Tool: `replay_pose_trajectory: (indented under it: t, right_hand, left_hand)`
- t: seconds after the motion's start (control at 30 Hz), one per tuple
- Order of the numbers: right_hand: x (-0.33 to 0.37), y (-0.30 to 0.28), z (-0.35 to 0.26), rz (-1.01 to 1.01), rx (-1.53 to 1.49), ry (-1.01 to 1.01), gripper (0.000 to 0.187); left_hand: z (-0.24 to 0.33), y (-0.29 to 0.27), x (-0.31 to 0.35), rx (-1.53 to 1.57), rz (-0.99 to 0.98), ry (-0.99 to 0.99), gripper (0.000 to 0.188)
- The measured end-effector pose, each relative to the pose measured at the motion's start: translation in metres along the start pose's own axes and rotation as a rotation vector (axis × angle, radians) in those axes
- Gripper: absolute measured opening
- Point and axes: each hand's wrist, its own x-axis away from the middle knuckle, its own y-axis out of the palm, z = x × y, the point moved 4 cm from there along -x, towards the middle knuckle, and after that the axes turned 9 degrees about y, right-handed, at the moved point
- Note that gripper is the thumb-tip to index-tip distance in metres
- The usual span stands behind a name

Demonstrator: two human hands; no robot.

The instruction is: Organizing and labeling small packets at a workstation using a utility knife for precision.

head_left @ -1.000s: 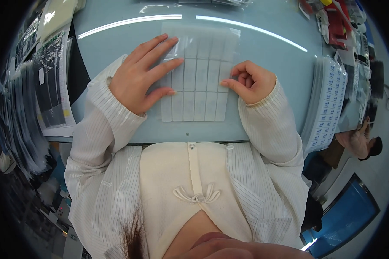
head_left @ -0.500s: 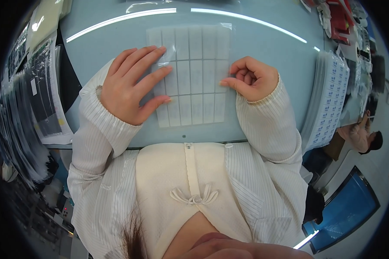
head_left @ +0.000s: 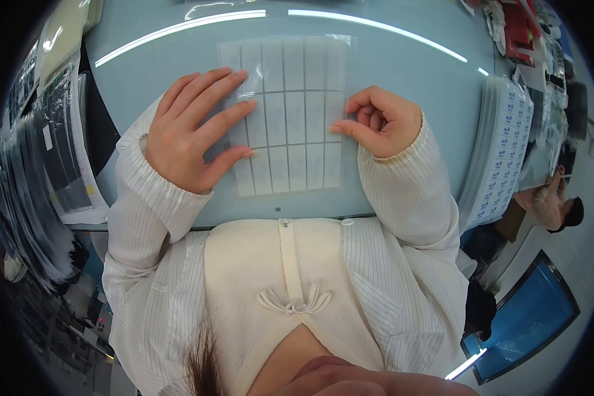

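A clear plastic sheet of pale rectangular labels (head_left: pixel 296 115), set in rows and columns, lies flat on the bluish-grey tabletop in front of me. My left hand (head_left: pixel 195 132) is spread over its left side, the fingertips and thumb tip resting on the plastic. At the right edge is my right hand (head_left: pixel 383 122), its fingers curled in. Its thumb tip lies on the sheet's margin, and the index fingertip is at the edge a little farther from me. Whether the plastic is pinched between them is hard to see.
Printed sheets (head_left: pixel 498 155) are stacked at the table's right side. Dark and clear plastic sheets (head_left: pixel 66 138) stand at the left. A red object (head_left: pixel 518 33) lies among clutter at the far right. Another person (head_left: pixel 551 201) is beyond, at the right.
Both hands have shifted slightly left, the left hand a little more. The label sheet also sits slightly farther left in view, partly because the whole view shifted.
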Motion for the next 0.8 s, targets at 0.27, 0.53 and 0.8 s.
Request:
replay_pose_trajectory:
  t: [0.27, 0.53, 0.8]
  right_hand:
    - [0.0001, -0.0003, -0.0001, 0.011, -0.013, -0.012, 0.026]
    - [0.0003, -0.0007, 0.0002, 0.026, 0.014, -0.013, 0.027]
    - [0.0011, 0.0004, 0.0021, 0.029, 0.006, 0.015, 0.027]
  left_hand:
    - [0.0002, 0.0010, 0.0001, -0.017, 0.004, 0.000, 0.057]
    - [-0.0001, 0.0005, 0.0002, -0.045, 0.003, -0.004, 0.053]
    - [0.0008, 0.0000, 0.0013, -0.037, 0.002, -0.016, 0.052]
